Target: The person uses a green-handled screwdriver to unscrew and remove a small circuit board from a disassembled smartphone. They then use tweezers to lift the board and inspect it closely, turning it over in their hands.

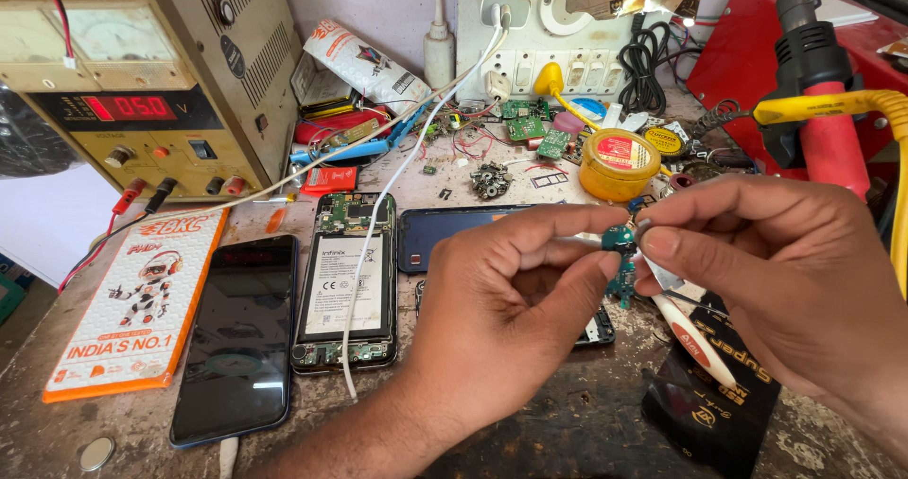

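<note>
My left hand (501, 309) pinches a small green circuit board (620, 266) between thumb and forefinger, holding it upright above the bench. My right hand (785, 271) meets it from the right, fingertips on the board's top edge, with a white-handled tool (695, 337) tucked under the palm and pointing down. An opened phone (345, 285) with its battery exposed lies left of my hands, a white cable draped across it. A black phone (238, 337) lies screen-up beside it. Another dark phone (445, 228) lies behind my left hand.
A beige bench power supply (161, 82) with a red display stands at the back left. An orange-and-white box (137, 304) lies at the left edge. A yellow tin (619, 162), loose boards, a wall socket panel (530, 25) and a red hot-air tool (823, 110) crowd the back.
</note>
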